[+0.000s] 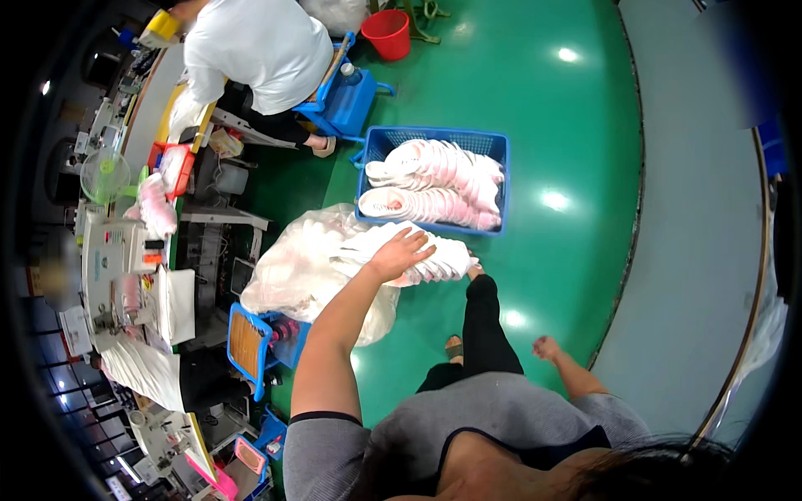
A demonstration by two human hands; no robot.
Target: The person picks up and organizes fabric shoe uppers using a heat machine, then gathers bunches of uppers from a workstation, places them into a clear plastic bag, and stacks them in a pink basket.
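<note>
My left hand (403, 253) lies flat with fingers spread on top of a stack of white shoe uppers (451, 260) with pinkish undersides. The stack sits at the front of a blue plastic basket (506, 179), beside a large clear plastic bag (288, 271) of white material. Inside the basket, two more rows of nested white and pink shoe uppers (447, 167) lean over one another. My right hand (547, 347) hangs out to the right over the green floor, its fingers loosely curled with nothing visible in them.
A person in a white top (259, 50) sits at the workbench upper left; another (146, 367) is lower left. Sewing machines (113, 259) line the left. Blue stools (251, 346) stand nearby, a red bucket (387, 35) is farther back, and a grey surface (693, 167) runs along the right.
</note>
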